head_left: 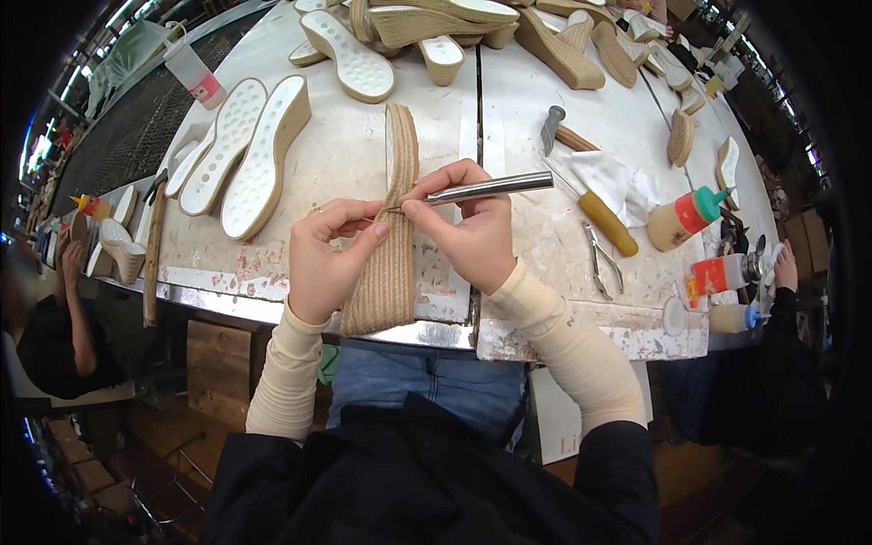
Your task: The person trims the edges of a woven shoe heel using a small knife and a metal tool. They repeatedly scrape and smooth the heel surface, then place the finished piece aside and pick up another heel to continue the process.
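A wedge shoe sole (386, 282) wrapped in tan braided rope stands on its side at the table's front edge, its toe pointing away from me. My left hand (331, 259) pinches the rope at the sole's narrow middle with thumb and forefinger. From the other side my right hand (468, 227) closes its fingertips on the same spot, where a thin strand seems to lie between them. Tucked in that right hand is a slim metal rod-shaped tool (509, 186), its grey end sticking out to the right. The tool's tip is hidden by the fingers.
Two white-topped wedge soles (263, 173) lie at left near a wooden-handled hammer (154, 245). At right are another hammer (568, 132), a yellow-handled awl (607, 222), nippers (601, 262), a white cloth (613, 191) and a glue bottle (681, 220). More soles (445, 27) pile up behind. Other people work at both sides.
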The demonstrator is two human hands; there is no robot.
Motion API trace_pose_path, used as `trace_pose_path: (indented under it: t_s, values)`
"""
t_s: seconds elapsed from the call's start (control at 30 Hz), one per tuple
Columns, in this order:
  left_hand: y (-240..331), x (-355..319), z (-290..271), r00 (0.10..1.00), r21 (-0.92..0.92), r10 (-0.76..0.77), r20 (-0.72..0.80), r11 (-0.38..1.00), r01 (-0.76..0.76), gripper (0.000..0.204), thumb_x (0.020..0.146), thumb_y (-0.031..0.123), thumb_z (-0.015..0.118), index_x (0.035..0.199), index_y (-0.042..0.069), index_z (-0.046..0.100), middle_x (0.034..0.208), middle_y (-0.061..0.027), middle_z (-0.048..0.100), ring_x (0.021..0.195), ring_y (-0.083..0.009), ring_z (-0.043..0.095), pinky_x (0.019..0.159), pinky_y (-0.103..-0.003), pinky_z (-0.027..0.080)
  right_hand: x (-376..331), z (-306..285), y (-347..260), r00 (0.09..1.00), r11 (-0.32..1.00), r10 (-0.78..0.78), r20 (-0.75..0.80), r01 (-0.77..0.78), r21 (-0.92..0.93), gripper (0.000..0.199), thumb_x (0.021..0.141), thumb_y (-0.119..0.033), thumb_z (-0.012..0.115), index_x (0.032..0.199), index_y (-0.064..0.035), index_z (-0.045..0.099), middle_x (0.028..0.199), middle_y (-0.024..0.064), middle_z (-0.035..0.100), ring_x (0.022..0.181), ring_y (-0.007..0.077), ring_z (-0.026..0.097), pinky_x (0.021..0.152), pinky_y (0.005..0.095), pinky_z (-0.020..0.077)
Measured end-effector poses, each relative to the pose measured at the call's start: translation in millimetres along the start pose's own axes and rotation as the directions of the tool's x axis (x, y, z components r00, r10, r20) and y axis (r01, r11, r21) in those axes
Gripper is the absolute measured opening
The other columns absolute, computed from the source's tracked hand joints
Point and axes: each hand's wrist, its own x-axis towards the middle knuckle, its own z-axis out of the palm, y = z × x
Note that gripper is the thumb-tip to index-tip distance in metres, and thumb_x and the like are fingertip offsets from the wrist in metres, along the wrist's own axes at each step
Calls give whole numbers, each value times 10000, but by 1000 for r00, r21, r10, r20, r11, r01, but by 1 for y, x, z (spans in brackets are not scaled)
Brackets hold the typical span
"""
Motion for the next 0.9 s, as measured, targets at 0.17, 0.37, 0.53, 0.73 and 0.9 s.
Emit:
trace_pose_path:
  t_s: [0.17, 0.37, 0.53, 0.73, 0.9]
  values:
    - [-8, -1, 1, 999, -163, -46, 29, 985, 50, 233, 828, 39, 726, 1038, -57, 696, 939, -99, 705, 826, -121, 665, 758, -242, 534, 1, 3, 1, 1000, 998, 5, -14, -6, -56, 236, 804, 5, 739, 961, 1, 563, 899, 84, 674, 855, 121, 646, 808, 258, 513]
    - [-4, 1, -1, 991, -182, -112, 70, 975, 123, 232, 840, 38, 717, 1042, -71, 680, 972, -95, 701, 824, -121, 669, 759, -235, 538, 9, -2, -1, 988, 963, 140, -71, -119, 243, 208, 775, -36, 742, 886, -21, 566, 830, 59, 659, 801, 105, 631, 766, 245, 502]
    - [-2, -2, 1, 979, -215, -191, 69, 956, 202, 273, 848, 39, 710, 1087, -80, 654, 956, -101, 703, 827, -116, 671, 744, -227, 538, 9, -7, 0, 996, 989, 87, -12, -85, 124, 263, 783, -2, 757, 957, -5, 560, 901, 72, 663, 860, 120, 641, 810, 253, 510]
    - [-8, 0, 0, 988, -222, -130, 86, 964, 146, 269, 863, 34, 696, 1103, -76, 641, 930, -95, 704, 834, -111, 667, 749, -227, 542, 7, 1, 6, 995, 995, 77, -59, -72, 75, 228, 765, -43, 754, 888, -34, 562, 831, 43, 656, 789, 100, 624, 756, 250, 508]
    - [-11, 0, -3, 974, -336, -181, 139, 916, 218, 409, 838, 18, 720, 1210, -69, 575, 1141, -146, 638, 947, -142, 651, 804, -234, 532, 22, -28, 3, 978, 968, 148, -147, -113, 225, 259, 781, -10, 750, 959, -22, 562, 870, 67, 669, 828, 122, 637, 791, 243, 501]
